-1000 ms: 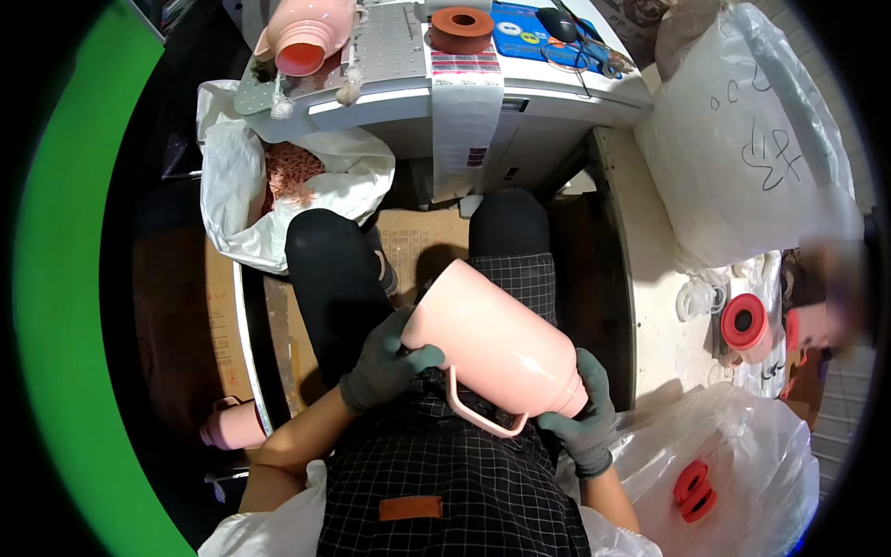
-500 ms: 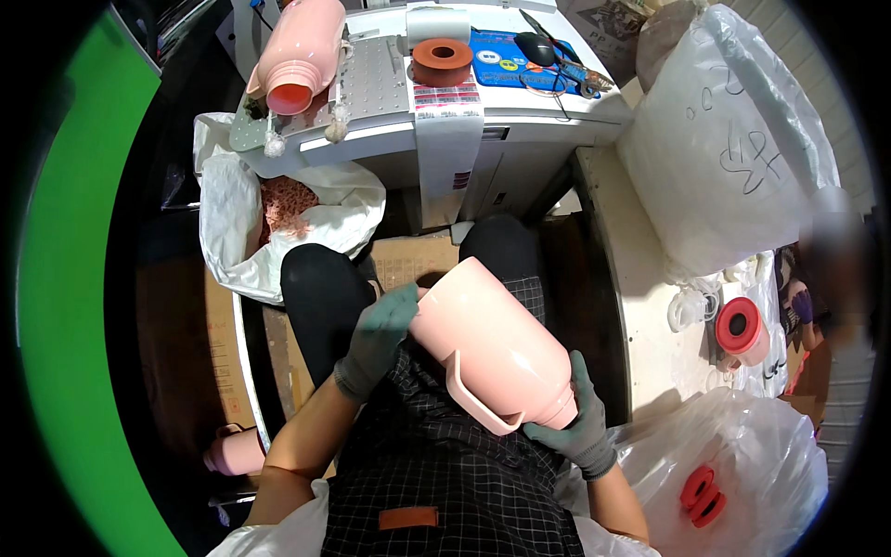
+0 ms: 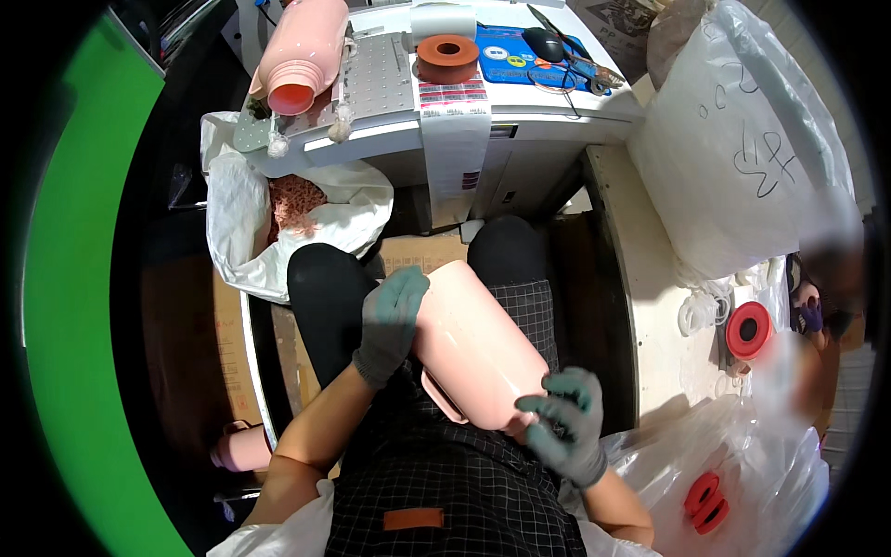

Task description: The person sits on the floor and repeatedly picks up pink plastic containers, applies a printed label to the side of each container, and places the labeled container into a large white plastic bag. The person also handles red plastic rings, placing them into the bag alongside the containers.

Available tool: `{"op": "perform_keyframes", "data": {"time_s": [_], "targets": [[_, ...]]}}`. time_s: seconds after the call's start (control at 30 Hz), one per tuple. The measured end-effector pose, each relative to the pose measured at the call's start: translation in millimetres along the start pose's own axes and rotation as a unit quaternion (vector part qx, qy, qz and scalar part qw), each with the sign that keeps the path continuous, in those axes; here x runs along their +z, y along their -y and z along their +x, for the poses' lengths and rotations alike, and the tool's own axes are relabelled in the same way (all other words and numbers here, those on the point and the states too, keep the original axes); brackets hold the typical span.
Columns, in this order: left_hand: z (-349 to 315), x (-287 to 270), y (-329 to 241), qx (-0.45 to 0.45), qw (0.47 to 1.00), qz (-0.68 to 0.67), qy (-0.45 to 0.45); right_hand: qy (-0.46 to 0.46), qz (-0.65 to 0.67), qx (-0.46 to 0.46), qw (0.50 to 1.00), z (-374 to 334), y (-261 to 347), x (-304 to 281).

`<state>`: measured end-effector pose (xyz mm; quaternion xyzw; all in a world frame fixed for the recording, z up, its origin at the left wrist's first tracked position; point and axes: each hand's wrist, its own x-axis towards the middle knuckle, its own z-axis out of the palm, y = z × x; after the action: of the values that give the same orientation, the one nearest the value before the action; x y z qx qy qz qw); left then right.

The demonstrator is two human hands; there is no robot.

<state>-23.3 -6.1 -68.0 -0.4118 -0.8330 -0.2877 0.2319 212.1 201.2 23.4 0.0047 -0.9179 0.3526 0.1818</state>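
A large pink plastic bottle (image 3: 478, 348) with a side handle (image 3: 442, 397) lies slanted over my lap, its broad end up left and its narrow neck (image 3: 515, 424) down right. My left hand (image 3: 393, 311), in a grey-green glove, grips the broad end; its thumb is hidden. Beside the neck is my right hand (image 3: 568, 425), gloved the same way. Its fingers are curled but spread apart, the tips at or just off the bottle's surface; contact is hard to tell. The handle now points toward my body and is partly hidden under the bottle.
Ahead, a second pink bottle (image 3: 302, 58) lies on a machine beside a brown tape roll (image 3: 447, 59) and a label strip (image 3: 455, 148). A white bag (image 3: 232, 251) holds pink shavings. At right are a large white sack (image 3: 742, 176), a red-lidded container (image 3: 748, 330) and a clear bag (image 3: 640, 464).
The bottle has turned about its length, so its handle has swung down toward me. My right hand has loosened from the neck and its fingers have spread. My left hand keeps its grip.
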Motion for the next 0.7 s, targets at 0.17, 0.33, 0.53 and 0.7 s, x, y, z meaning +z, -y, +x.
{"op": "perform_keyframes", "data": {"time_s": [0.17, 0.33, 0.53, 0.7], "targets": [[5, 4, -9, -0.081, 0.972, -0.222, 0.019, -0.048, 0.145, -0.060, 0.986, 124, -39, 41], [39, -6, -9, -0.164, 0.969, -0.181, -0.036, 0.086, 0.185, 0.089, 0.975, 153, -75, 112], [22, -10, -38, -0.163, 0.981, -0.055, -0.085, 0.019, 0.221, 0.064, 0.973, 137, -52, 121], [36, -13, -49, -0.137, 0.987, 0.046, -0.069, -0.009, 0.171, 0.070, 0.983, 124, -50, 119]]}}
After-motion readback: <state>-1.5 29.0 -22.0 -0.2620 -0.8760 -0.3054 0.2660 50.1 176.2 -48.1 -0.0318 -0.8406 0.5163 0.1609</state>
